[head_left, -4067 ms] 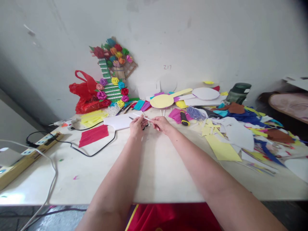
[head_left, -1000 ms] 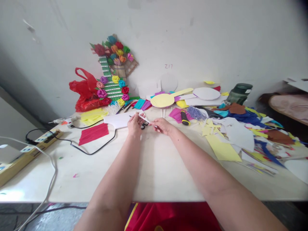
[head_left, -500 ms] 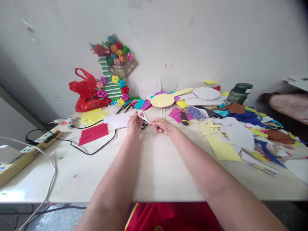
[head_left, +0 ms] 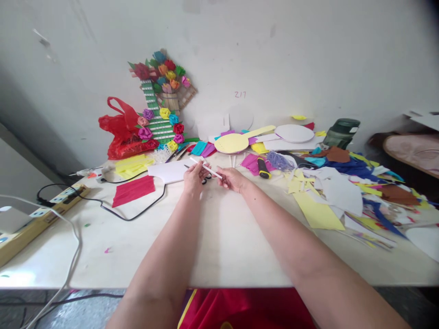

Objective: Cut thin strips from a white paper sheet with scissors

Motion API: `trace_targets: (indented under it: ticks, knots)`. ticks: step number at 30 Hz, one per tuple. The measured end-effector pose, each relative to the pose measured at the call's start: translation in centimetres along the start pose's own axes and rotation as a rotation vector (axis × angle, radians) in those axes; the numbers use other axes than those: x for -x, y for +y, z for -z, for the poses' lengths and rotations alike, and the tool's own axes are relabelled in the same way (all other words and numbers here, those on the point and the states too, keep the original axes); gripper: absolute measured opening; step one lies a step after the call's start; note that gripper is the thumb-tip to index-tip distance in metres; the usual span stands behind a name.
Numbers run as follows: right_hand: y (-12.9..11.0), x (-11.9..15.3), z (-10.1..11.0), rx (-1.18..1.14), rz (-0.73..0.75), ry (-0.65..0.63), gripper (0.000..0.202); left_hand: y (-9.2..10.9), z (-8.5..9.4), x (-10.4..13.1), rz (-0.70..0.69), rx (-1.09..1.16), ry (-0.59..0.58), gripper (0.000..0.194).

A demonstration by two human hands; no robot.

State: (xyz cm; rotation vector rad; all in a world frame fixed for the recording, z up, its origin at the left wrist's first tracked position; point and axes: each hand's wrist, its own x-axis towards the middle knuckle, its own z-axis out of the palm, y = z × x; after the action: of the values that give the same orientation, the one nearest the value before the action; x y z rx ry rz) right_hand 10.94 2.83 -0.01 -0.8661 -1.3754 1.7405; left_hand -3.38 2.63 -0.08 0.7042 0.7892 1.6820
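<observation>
A thin white stick slants between my two hands, above the middle of the table. My left hand grips its upper left part between closed fingers. The lower right end lies at the fingertips of my right hand, whose fingers are curled and pinched on it. Dark scissors lie on the table behind and beside my left hand, partly hidden by it. Left of that hand is a white paper piece, next to a red crepe strip.
Paper flowers on a green-and-white frame and a red bag stand at the back left. A yellow paddle shape, a yellow-black cutter, paper scraps and a bottle lie right. A power strip is left.
The white stick shows more fully now, its lower right end further out past my right fingertips. My left hand has shifted slightly right.
</observation>
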Motion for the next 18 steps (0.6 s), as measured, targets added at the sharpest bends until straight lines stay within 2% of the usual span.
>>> trace_targets:
  ticks: [8,18]
  knots:
    - [-0.03,0.22,-0.04,0.046,-0.011,-0.006,0.023,-0.11,0.23,-0.18,-0.006,-0.013,0.018,0.018]
    - [0.14,0.07,-0.05,0.057,0.017,0.052,0.021,-0.08,0.08,-0.16,-0.015,-0.003,-0.023,0.019]
